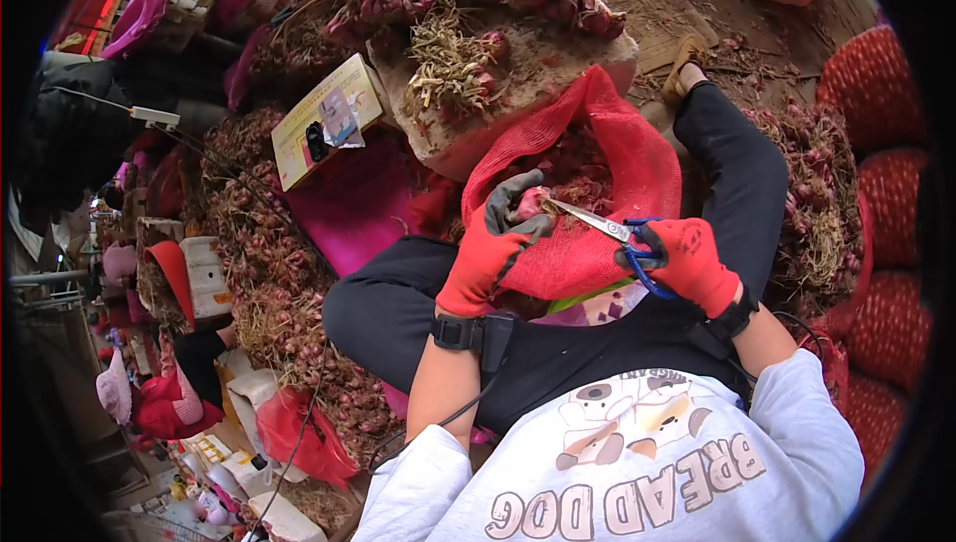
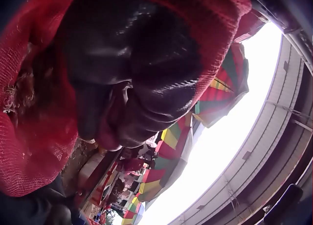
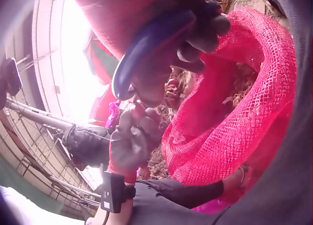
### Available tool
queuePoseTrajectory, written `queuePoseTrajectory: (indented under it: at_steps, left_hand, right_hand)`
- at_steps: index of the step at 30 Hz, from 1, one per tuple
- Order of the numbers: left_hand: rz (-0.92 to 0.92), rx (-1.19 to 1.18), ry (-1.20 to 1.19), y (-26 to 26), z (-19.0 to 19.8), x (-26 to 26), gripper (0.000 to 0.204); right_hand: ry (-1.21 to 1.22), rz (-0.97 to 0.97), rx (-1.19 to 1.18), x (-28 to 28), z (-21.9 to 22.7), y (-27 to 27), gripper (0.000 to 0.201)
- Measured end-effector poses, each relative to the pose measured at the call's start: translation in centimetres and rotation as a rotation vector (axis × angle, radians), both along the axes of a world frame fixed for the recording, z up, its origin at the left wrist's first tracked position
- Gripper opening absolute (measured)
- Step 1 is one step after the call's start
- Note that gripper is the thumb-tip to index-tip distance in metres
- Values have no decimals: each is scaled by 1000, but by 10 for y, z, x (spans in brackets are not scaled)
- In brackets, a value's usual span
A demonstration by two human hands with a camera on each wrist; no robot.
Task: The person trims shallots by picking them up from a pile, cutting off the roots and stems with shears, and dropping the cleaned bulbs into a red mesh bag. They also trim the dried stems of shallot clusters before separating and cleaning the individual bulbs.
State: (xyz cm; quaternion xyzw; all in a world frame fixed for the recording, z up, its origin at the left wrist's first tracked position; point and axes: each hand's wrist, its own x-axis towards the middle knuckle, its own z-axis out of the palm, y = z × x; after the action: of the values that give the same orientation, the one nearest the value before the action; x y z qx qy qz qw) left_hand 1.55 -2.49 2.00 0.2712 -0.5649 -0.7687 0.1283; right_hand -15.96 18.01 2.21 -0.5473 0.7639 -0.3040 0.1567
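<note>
In the head view my left hand point(image 1: 490, 251), in a red glove with a dark coated palm, pinches a purple-red shallot point(image 1: 530, 204) between thumb and fingers. My right hand point(image 1: 694, 261), gloved alike, grips blue-handled scissors point(image 1: 596, 220), whose blades point left toward the shallot's end. Below both hands a red mesh bag point(image 1: 645, 168) stands with its mouth wide and loose skins point(image 1: 576, 165) inside. The left wrist view shows the left glove's curled fingers point(image 2: 142, 78), which mostly cover the shallot. A blue scissor handle point(image 3: 146, 46) loops round the right hand in the right wrist view.
Shallot bunches with dry stalks point(image 1: 453, 69) lie on a pale block point(image 1: 428, 134) beyond the bag. More shallots point(image 1: 279, 273) are heaped at the left and others point(image 1: 807, 173) at the right. Filled red sacks point(image 1: 876, 94) line the right edge. A yellow box point(image 1: 299, 143) sits left of the block.
</note>
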Motion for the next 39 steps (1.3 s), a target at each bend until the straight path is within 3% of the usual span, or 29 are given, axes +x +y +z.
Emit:
queuePoseTrajectory:
  at_steps: [4,5,7,9,12,16,19,20,22,25,28,29,32,35,39]
  left_hand:
    - [-9,-218,-18,3,-16,-1,50]
    - [-49,-164,3,4,-18,-1,50]
    - [-135,-64,47,3,-19,-3,49]
    - [-132,-208,38,6,-16,-8,49]
    - [-18,-268,-26,4,-18,-5,51]
    - [24,-676,-80,6,-34,-3,52]
    - [37,-566,-155,6,-31,-5,49]
    - [30,-338,-102,6,-29,-5,43]
    - [45,-189,-13,6,-26,-6,39]
    - [-6,-27,-16,2,-25,-3,34]
    - [-48,26,-41,2,-24,0,32]
    - [-54,29,-39,1,-22,0,31]
    - [91,-93,-285,13,7,0,27]
    - [55,-801,9,8,-9,-11,26]
    - [35,-743,64,8,-5,-11,24]
  right_hand:
    - [-908,-156,134,-5,-5,-20,27]
    - [-1159,-214,155,-11,-11,-31,26]
    - [-1322,-111,62,-13,-22,-52,26]
    - [-1439,-64,21,-1,-30,-74,29]
    - [-1505,79,107,11,-19,-85,33]
    - [-1496,12,-72,25,-34,-85,34]
    - [-1437,-105,-212,27,-43,-83,33]
    - [-1364,-109,-195,26,-42,-83,32]
    - [-1221,-115,-163,23,-38,-83,30]
    - [-1384,-40,-168,22,-40,-78,28]
    - [-1796,-17,-90,18,-46,-74,26]
    - [-1804,-2,-81,17,-49,-73,25]
    - [-1787,-6,-83,17,-53,-74,23]
    - [-1721,-94,-109,21,-46,-72,22]
    - [-1737,-50,-78,18,-39,-69,29]
